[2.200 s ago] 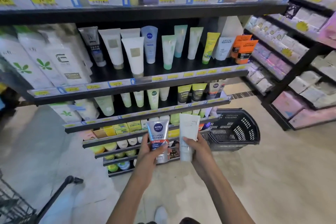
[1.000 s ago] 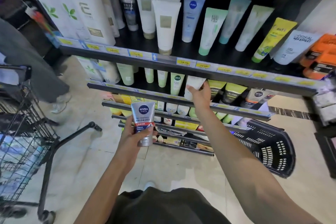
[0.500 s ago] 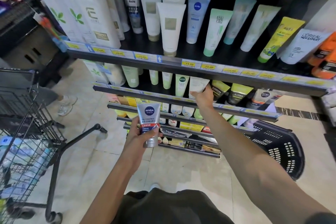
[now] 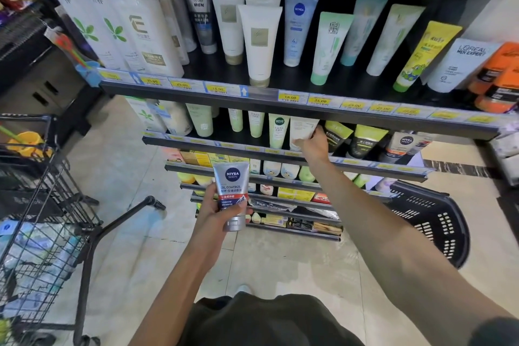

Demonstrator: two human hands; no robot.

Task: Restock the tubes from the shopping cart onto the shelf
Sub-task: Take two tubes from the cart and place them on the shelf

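Observation:
My left hand grips a silver Nivea Men tube upright in front of the lower shelves, thumb across its lower label. My right hand reaches into the second shelf and holds a white tube that stands cap-down between a pale green tube and a dark green-topped tube. My fingers wrap the white tube's right side and lower end. The shopping cart stands at the left with packaged goods in it.
The top shelf carries several upright tubes and tall white bottles behind yellow price tags. A black plastic basket sits on the floor at the right below the shelves. More shelving runs along the far right and far left.
My right hand carried the white tube up from in front of me into the second shelf and now holds it there. The left hand stayed low with the Nivea tube.

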